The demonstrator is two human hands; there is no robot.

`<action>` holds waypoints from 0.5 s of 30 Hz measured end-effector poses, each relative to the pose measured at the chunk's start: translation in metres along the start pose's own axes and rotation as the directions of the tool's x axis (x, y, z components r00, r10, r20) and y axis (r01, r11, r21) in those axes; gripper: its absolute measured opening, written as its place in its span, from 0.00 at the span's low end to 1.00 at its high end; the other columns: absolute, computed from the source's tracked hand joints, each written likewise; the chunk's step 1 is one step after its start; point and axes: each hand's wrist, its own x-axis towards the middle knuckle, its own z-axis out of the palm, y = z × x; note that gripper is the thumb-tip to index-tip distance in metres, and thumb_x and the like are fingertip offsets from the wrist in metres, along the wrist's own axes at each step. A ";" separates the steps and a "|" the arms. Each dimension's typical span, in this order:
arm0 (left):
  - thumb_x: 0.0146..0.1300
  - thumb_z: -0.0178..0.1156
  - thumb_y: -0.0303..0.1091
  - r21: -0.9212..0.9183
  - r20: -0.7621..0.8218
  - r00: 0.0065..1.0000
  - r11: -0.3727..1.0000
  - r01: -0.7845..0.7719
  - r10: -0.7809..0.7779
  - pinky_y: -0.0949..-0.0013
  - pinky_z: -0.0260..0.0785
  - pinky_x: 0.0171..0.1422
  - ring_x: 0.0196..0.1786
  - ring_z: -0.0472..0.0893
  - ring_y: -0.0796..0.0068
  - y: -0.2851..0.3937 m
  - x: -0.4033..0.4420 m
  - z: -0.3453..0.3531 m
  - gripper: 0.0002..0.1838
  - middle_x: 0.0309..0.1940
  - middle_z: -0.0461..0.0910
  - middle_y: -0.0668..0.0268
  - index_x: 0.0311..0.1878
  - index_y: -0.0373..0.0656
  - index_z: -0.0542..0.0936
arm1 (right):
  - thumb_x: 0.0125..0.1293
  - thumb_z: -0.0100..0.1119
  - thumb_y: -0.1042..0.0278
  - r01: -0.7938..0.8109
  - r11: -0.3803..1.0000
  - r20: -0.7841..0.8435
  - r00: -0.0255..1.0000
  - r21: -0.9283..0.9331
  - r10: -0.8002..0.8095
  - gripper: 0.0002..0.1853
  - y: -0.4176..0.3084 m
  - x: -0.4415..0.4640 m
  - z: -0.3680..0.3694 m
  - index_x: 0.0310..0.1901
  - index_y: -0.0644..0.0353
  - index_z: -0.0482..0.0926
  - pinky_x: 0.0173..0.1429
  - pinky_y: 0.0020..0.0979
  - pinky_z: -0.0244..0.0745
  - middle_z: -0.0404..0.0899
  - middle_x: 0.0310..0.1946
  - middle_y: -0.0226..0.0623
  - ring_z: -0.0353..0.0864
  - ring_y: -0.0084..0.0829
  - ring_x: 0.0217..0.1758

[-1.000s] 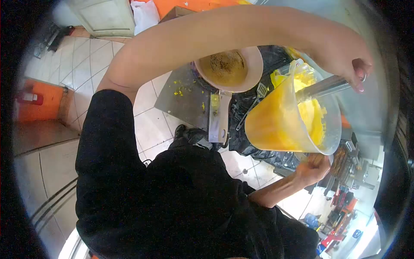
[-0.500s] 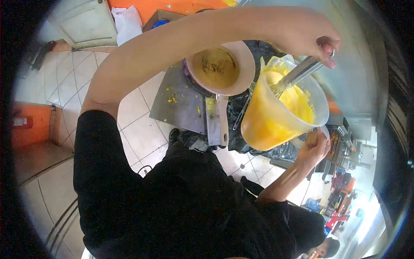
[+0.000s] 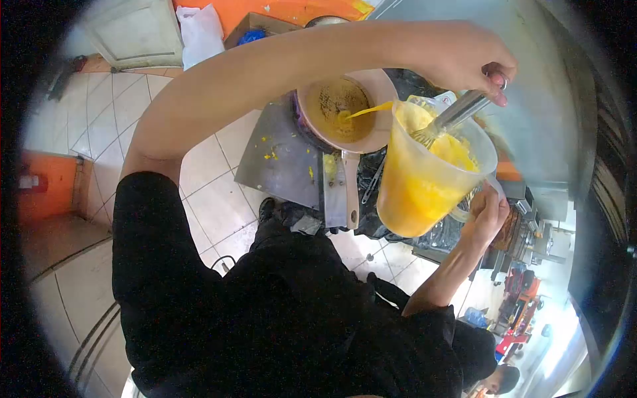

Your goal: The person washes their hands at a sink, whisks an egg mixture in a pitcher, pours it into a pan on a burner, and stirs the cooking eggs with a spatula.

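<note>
My left hand is closed round the metal handle of a whisk, whose wires dip into a large clear pitcher. My right hand grips the pitcher's handle at its lower right. Frothy yellow liquid fills much of the tilted pitcher. From its spout a thin yellow stream falls into a light-coloured pan, landing on a brownish, speckled surface. The pan's long handle points toward my body.
A metal surface with yellow bits lies left of the pan. Black plastic covers the area behind it. A white bag and a cardboard box stand farther off. Another person is partly visible at the lower right.
Yellow liquid now runs from the spout into the pan, where no stream showed before. Both hands and the pitcher moved leftward in view, and the whisk stays inside it.
</note>
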 end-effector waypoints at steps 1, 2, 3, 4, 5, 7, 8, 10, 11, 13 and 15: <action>0.53 0.60 0.47 -0.001 -0.002 1.000 1.000 0.003 -0.003 0.66 0.62 0.31 0.27 0.71 0.67 -0.002 0.000 0.000 0.18 0.22 0.74 0.65 0.30 0.39 0.73 | 0.57 0.52 0.72 -0.021 0.999 -0.027 0.999 -0.026 0.020 0.13 -0.003 0.000 0.004 0.16 0.55 0.65 0.18 0.21 0.38 0.53 0.09 0.19 0.46 0.12 0.11; 0.53 0.60 0.47 0.003 -0.019 1.000 1.000 -0.019 0.019 0.66 0.62 0.31 0.27 0.72 0.68 -0.003 0.001 0.000 0.18 0.22 0.74 0.65 0.30 0.40 0.73 | 0.57 0.53 0.72 -0.042 0.998 -0.054 0.998 -0.051 0.039 0.13 -0.005 0.001 0.006 0.17 0.56 0.66 0.17 0.21 0.39 0.53 0.09 0.19 0.47 0.12 0.11; 0.53 0.60 0.47 0.008 -0.035 0.999 0.999 -0.040 0.041 0.66 0.62 0.31 0.27 0.72 0.68 -0.004 0.001 0.000 0.18 0.22 0.74 0.65 0.30 0.40 0.73 | 0.57 0.53 0.72 -0.044 0.998 -0.052 0.998 -0.052 0.041 0.13 -0.002 0.003 0.005 0.17 0.56 0.66 0.17 0.21 0.39 0.53 0.09 0.19 0.47 0.12 0.11; 0.53 0.60 0.47 0.008 -0.035 0.999 0.999 -0.037 0.037 0.66 0.62 0.31 0.27 0.72 0.68 -0.006 0.000 0.000 0.18 0.22 0.74 0.65 0.30 0.40 0.73 | 0.57 0.53 0.71 -0.036 0.997 -0.030 0.999 -0.071 0.034 0.12 0.002 0.005 0.002 0.17 0.55 0.66 0.17 0.22 0.39 0.54 0.09 0.19 0.47 0.12 0.11; 0.52 0.60 0.47 0.007 -0.036 0.999 0.999 -0.034 0.034 0.65 0.62 0.31 0.26 0.72 0.67 -0.005 0.001 -0.001 0.18 0.22 0.74 0.65 0.30 0.40 0.73 | 0.56 0.54 0.71 -0.027 0.996 -0.009 1.000 -0.088 0.027 0.12 0.004 0.007 0.001 0.17 0.55 0.67 0.17 0.22 0.39 0.55 0.09 0.19 0.48 0.12 0.11; 0.52 0.60 0.47 0.004 -0.036 0.999 1.000 -0.029 0.029 0.65 0.62 0.31 0.26 0.71 0.67 -0.005 0.001 -0.003 0.18 0.21 0.74 0.65 0.30 0.40 0.73 | 0.55 0.55 0.69 -0.058 0.994 0.007 0.998 -0.096 0.059 0.10 0.000 0.006 0.003 0.18 0.56 0.69 0.18 0.22 0.39 0.56 0.10 0.18 0.49 0.11 0.13; 0.52 0.60 0.47 0.000 -0.031 0.999 1.000 -0.031 0.031 0.65 0.62 0.30 0.26 0.71 0.67 -0.006 0.002 -0.004 0.18 0.21 0.73 0.66 0.29 0.40 0.73 | 0.54 0.56 0.67 -0.086 0.991 0.021 0.996 -0.104 0.089 0.09 -0.003 0.005 0.004 0.19 0.58 0.72 0.20 0.21 0.40 0.58 0.12 0.17 0.50 0.11 0.15; 0.51 0.61 0.47 -0.006 -0.024 0.999 1.000 -0.031 0.031 0.65 0.62 0.30 0.25 0.71 0.67 -0.006 0.004 -0.004 0.18 0.20 0.73 0.66 0.29 0.40 0.73 | 0.54 0.56 0.67 -0.076 0.987 0.025 0.996 -0.144 0.080 0.09 -0.006 0.006 0.006 0.20 0.58 0.73 0.20 0.21 0.40 0.58 0.12 0.17 0.50 0.11 0.15; 0.51 0.60 0.47 -0.001 -0.019 1.000 1.000 -0.025 0.025 0.65 0.61 0.30 0.25 0.71 0.67 -0.006 0.005 -0.004 0.18 0.20 0.73 0.66 0.29 0.40 0.73 | 0.55 0.56 0.67 -0.064 0.981 0.028 0.997 -0.184 0.070 0.08 -0.006 0.006 0.007 0.21 0.58 0.74 0.19 0.21 0.41 0.59 0.12 0.17 0.51 0.11 0.14; 0.51 0.60 0.47 0.003 -0.012 1.000 1.000 -0.020 0.020 0.65 0.61 0.30 0.24 0.70 0.67 -0.006 0.004 -0.004 0.18 0.20 0.72 0.66 0.28 0.40 0.73 | 0.55 0.55 0.68 -0.060 0.981 0.022 0.998 -0.185 0.065 0.10 -0.005 0.009 0.011 0.18 0.56 0.70 0.18 0.21 0.40 0.57 0.10 0.18 0.50 0.11 0.13; 0.51 0.61 0.47 0.006 -0.069 0.997 1.000 -0.030 0.030 0.64 0.60 0.30 0.23 0.69 0.68 -0.003 0.004 -0.003 0.18 0.19 0.72 0.67 0.27 0.40 0.72 | 0.56 0.55 0.70 -0.055 0.981 0.015 0.998 -0.187 0.059 0.14 -0.006 0.010 0.012 0.16 0.54 0.66 0.17 0.21 0.39 0.55 0.08 0.19 0.48 0.12 0.11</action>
